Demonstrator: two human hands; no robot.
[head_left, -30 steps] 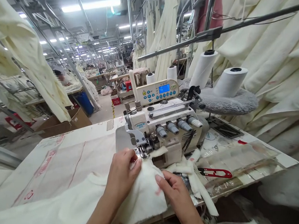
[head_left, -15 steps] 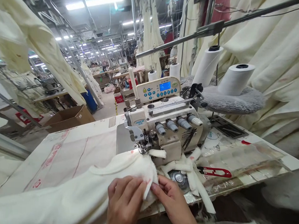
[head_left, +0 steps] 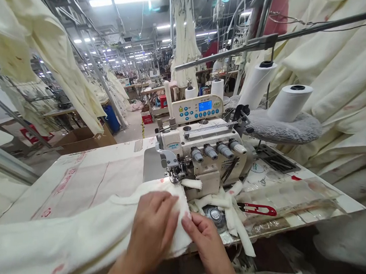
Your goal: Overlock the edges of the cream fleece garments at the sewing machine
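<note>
the table (head_left: 120, 150) bears a long white cloth (head_left: 81, 230), which runs from the lower left up to the machine (head_left: 210, 178). the left hand (head_left: 153, 228) lies over the cloth with bent fingers; whether it pinches or only presses, i cannot tell. the right hand (head_left: 209, 243) grasps the cloth's right edge between thumb and fingers. pale strips (head_left: 243, 231), probably offcuts, lie beside the machine, with red snips (head_left: 261, 209) near them. smallest is the foot (head_left: 174, 178), where the cloth's far end sits; work looks partway, the edge from there to the right hand seemingly left, though finished stitching cannot be made out.
</note>
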